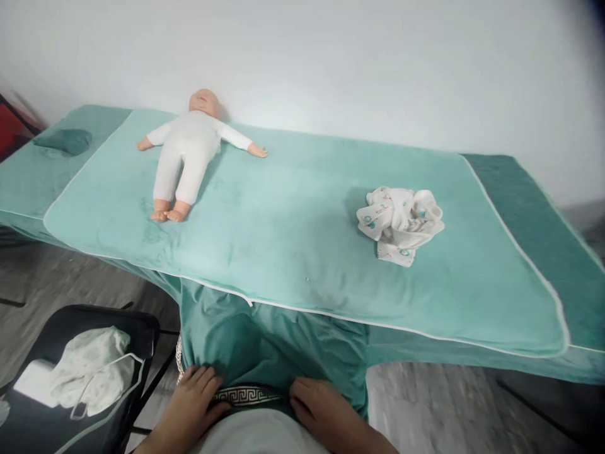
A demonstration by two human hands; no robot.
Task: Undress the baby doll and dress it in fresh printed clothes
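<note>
My left hand (198,394) rests on the green cloth (265,343) that hangs over my lap, its fingers loosely apart and nothing held. To its right, my right hand (314,403) lies on the same cloth, fingers slightly bent, with no object visible in it. A dark band with a gold key pattern (248,395) runs between the two hands. On the light green mat (283,221) a baby doll (186,145) in a white bodysuit lies on its back at the far left, arms spread. A crumpled white printed baby garment (401,221) sits toward the right.
At lower left stands a black folding chair (108,318) bearing a pale bunched cloth (97,362) and a white hanger (137,378). A dark green bundle (66,142) lies at the table's left end. The white wall (331,63) borders the table's back.
</note>
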